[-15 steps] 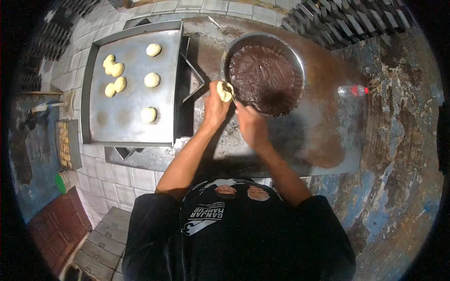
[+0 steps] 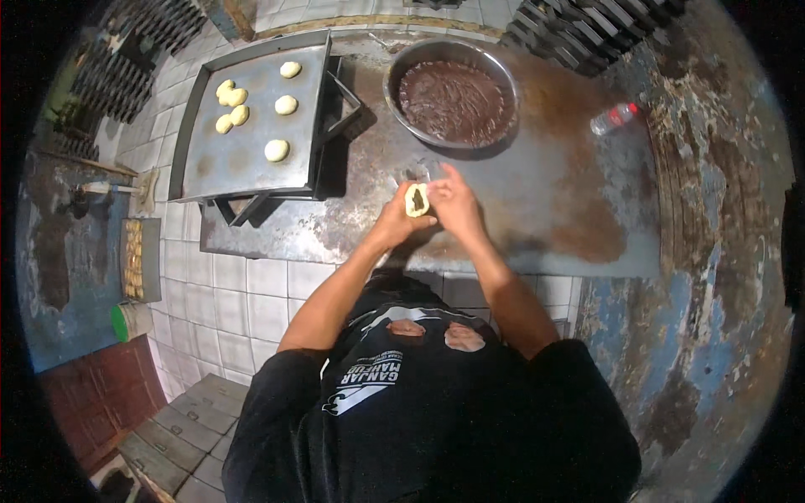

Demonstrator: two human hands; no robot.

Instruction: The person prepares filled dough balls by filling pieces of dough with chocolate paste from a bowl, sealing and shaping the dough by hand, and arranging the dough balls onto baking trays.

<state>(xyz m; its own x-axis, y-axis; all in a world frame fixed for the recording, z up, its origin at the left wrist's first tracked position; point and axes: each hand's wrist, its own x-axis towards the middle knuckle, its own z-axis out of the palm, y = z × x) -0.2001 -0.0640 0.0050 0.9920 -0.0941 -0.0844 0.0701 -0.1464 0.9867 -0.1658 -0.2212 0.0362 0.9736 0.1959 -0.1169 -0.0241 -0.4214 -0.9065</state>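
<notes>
A piece of pale dough (image 2: 416, 204) with dark filling in its opening sits in my left hand (image 2: 394, 220), whose fingers are wrapped round it. My right hand (image 2: 455, 204) is at the dough's right edge, index finger raised and fingers apart. Something greyish just behind the dough is too blurred to name. Beyond my hands stands a steel bowl (image 2: 453, 101) of dark brown paste. To the left, a metal tray (image 2: 205, 172) holds several pale dough balls (image 2: 286, 105).
The tray rests on a dark metal frame (image 2: 348, 102) on the worn steel table (image 2: 570, 226). A plastic bottle (image 2: 612, 119) lies at the right. Dark stacked metal pans (image 2: 579, 29) stand at the back right. A box of small golden pieces (image 2: 134, 256) is at the far left.
The view has shifted, with tray and bowl higher in the picture. My hands have moved nearer me, away from the bowl. My right hand has released the utensil it gripped.
</notes>
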